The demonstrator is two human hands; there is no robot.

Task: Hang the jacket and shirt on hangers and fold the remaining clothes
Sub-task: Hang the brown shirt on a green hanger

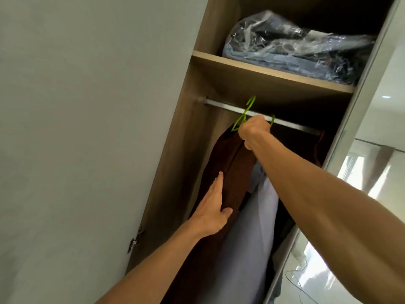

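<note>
Open wardrobe [179,150], brown jacket [228,163] hanging inside, pale blue shirt [247,233] just beside it on the right, both under the rail [223,107]. Left hand [213,207] lies flat on the jacket, fingers straight. Right hand [254,130] is clenched round the green hanger [249,104] up at the rail.

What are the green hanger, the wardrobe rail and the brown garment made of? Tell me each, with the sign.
Thin bright green hanger: probably plastic or coated wire, vivid uniform colour.
Grey wardrobe rail: metal, brushed sheen.
Dark brown garment: soft matt cloth, drapes in folds.
</note>
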